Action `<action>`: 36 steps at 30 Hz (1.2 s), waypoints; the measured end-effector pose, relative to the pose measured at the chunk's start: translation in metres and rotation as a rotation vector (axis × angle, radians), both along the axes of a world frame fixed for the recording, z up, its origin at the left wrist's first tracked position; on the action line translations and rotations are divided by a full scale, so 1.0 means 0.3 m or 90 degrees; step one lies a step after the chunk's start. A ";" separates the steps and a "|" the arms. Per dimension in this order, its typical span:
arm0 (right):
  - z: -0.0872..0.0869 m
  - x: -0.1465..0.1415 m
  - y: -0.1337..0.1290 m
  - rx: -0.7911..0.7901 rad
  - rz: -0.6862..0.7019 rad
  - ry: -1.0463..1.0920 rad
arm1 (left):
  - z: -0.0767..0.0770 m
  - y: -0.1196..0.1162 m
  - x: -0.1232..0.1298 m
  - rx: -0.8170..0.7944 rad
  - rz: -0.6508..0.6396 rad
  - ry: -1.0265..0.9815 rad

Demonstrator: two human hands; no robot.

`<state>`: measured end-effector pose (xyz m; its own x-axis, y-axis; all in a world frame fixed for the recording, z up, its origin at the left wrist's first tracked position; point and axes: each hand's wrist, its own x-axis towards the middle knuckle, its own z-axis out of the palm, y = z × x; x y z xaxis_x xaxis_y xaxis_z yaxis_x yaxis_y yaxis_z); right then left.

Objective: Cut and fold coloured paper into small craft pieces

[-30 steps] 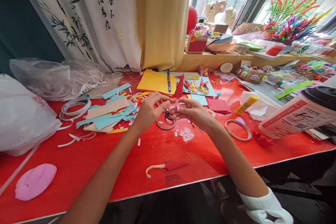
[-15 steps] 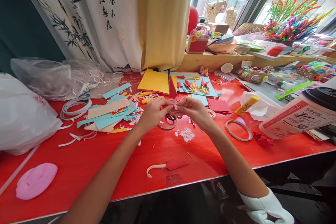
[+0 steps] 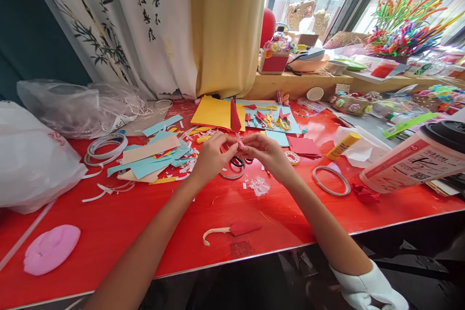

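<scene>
Above the middle of the red table, my left hand (image 3: 217, 156) and my right hand (image 3: 266, 151) meet with fingertips pinched on a small paper umbrella (image 3: 235, 117). Its folded red canopy points up, and a pale pink stem shows between my fingers; the lower end is hidden by them. Nearer me lies a second paper umbrella (image 3: 244, 228), red with a cream hooked handle. Black-handled scissors (image 3: 237, 161) rest behind my hands, partly covered. A light blue sheet (image 3: 290, 124) farther back carries several small red and yellow paper umbrellas.
Paper strips and scraps (image 3: 152, 155) are heaped at left beside rolls of white tape (image 3: 105, 150). Yellow sheets (image 3: 212, 112) lie at the back. On the right are red paper squares (image 3: 304, 146), a glue stick (image 3: 343, 146) and a large cup (image 3: 410, 155). Pink clay-like stuff (image 3: 52, 250) sits front left.
The red canopy has turned a little between my fingers and now leans slightly left, showing a broader face. Both hands keep their pinch and have hardly shifted.
</scene>
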<state>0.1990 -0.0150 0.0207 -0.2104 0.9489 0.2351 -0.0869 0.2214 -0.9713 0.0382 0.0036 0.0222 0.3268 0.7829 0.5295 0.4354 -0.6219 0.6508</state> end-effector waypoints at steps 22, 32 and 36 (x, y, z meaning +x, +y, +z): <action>-0.012 -0.023 -0.009 -0.082 0.070 -0.064 | -0.020 0.039 -0.009 -0.266 0.027 -0.314; -0.003 0.013 0.005 -0.196 0.193 0.105 | 0.020 0.027 -0.013 -0.447 -0.208 -0.502; 0.005 0.000 -0.008 -0.186 0.223 0.032 | 0.004 0.024 -0.006 -0.430 -0.213 -0.504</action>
<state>0.1990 -0.0176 0.0221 -0.5256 0.8506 -0.0139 -0.1566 -0.1128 -0.9812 0.0364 0.0108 0.0234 0.3338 0.9256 0.1782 -0.3816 -0.0402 0.9235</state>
